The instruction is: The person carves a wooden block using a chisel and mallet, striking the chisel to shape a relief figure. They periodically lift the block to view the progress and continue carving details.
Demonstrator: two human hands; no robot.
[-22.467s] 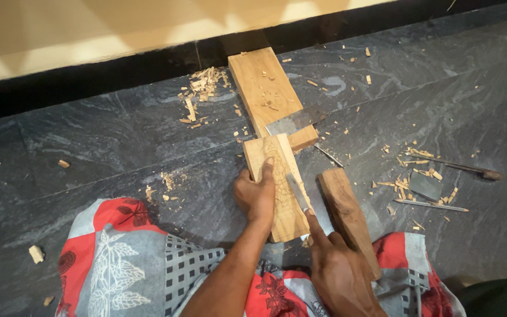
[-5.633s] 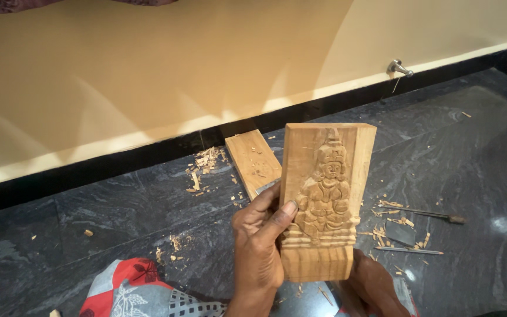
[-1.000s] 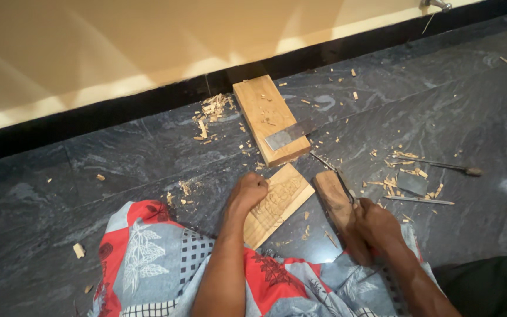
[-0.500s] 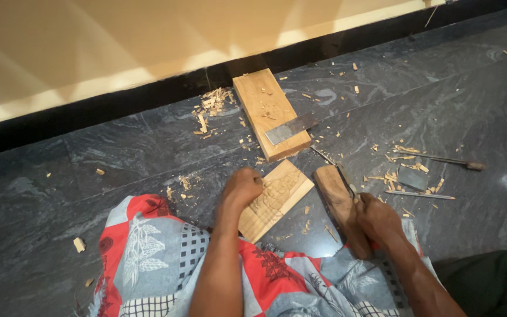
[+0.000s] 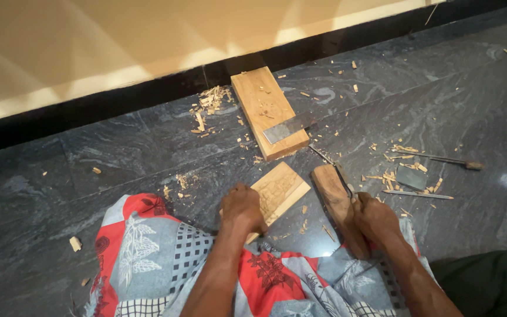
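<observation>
left hand (image 5: 243,208) gripping the pale carved rectangular wood panel (image 5: 278,191) lying tilted on the dark marble floor (image 5: 118,152), right hand (image 5: 374,218) fingers wrapped round a brown wooden mallet (image 5: 337,206) beside it, thin metal chisel (image 5: 333,170) too

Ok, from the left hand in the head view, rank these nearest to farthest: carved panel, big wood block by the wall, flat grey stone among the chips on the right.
1. Carved panel: under the left hand, touching it.
2. Big wood block: ahead, near the wall.
3. Flat grey stone: far right, beyond the right hand.
</observation>
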